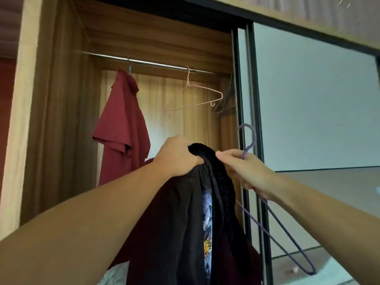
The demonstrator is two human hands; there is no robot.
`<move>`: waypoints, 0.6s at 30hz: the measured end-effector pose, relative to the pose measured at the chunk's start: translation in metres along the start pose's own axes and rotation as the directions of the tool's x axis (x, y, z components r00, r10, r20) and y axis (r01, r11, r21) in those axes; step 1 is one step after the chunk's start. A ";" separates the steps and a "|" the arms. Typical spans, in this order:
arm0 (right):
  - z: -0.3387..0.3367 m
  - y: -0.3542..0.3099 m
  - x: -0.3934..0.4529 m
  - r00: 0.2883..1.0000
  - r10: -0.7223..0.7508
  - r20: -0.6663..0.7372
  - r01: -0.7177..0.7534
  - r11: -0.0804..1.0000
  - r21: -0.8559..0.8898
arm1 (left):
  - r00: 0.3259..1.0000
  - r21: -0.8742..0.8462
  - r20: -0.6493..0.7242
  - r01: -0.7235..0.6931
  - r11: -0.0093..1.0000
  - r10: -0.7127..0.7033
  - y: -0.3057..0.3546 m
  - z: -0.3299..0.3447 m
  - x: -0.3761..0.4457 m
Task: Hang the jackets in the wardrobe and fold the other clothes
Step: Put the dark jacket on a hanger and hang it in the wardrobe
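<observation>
Home bedroom: wooden wardrobe (61,120) with sliding door (255,99), metal rail (144,62), hung red shirt (121,128), empty hanger (197,95).

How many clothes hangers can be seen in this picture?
4: a blue hanger under the red shirt, an empty pink hanger, a dark hanger by the door, a purple hanger in the right hand. More may be hidden.

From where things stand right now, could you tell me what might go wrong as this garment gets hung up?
1. The left hand bunches the black garment at its top only, so it might slip while being threaded.
2. The purple hanger in the right hand sits outside the garment, close to the sliding door; its hook may catch the frame.
3. The pink hanger hangs tilted on the rail and could be knocked off.
</observation>
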State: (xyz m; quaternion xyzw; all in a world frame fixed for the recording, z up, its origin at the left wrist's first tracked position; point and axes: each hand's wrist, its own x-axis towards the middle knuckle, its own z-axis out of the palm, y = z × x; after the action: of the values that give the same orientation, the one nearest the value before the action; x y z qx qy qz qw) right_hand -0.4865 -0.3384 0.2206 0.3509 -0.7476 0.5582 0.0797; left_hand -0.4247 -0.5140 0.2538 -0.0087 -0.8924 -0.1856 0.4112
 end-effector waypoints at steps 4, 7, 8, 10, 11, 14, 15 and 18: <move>0.037 0.005 -0.040 0.999 0.032 -0.030 -0.039 0.963 -0.265 | 0.989 -0.091 0.124 -0.064 0.994 0.075 -0.005 0.001 -0.043; 0.060 0.014 -0.067 0.988 0.078 -0.132 -0.116 0.941 -0.316 | 0.983 -0.195 0.150 -0.080 0.978 0.110 -0.021 0.006 -0.078; 0.063 0.012 -0.076 0.984 0.085 -0.159 -0.130 0.946 -0.297 | 0.984 -0.236 0.140 -0.079 0.968 0.115 -0.027 0.008 -0.090; 0.063 0.001 -0.091 0.975 0.092 -0.203 -0.152 0.940 -0.305 | 0.985 -0.307 0.143 -0.051 0.950 0.099 -0.039 0.011 -0.114; 0.061 -0.007 -0.098 0.973 0.091 -0.214 -0.159 0.933 -0.324 | 0.980 -0.317 0.175 -0.032 0.948 0.091 -0.045 0.014 -0.126; 0.051 -0.029 -0.122 0.964 0.088 -0.250 -0.183 0.903 -0.388 | 0.956 -0.319 0.288 0.045 0.947 0.052 -0.043 0.020 -0.159; 0.047 -0.034 -0.130 0.955 0.080 -0.285 -0.193 0.899 -0.394 | 0.954 -0.253 0.297 0.047 0.966 0.032 -0.037 0.023 -0.170; 0.028 -0.046 -0.154 0.920 0.077 -0.383 -0.210 0.924 -0.319 | 0.968 -0.066 0.245 0.076 0.995 -0.058 -0.021 0.037 -0.202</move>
State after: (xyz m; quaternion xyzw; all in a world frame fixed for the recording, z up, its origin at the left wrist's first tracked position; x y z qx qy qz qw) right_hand -0.3368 -0.3024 0.1676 0.1648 -0.8320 0.4738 0.2367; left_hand -0.3216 -0.4933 0.0763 -0.0166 -0.9282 -0.2305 0.2916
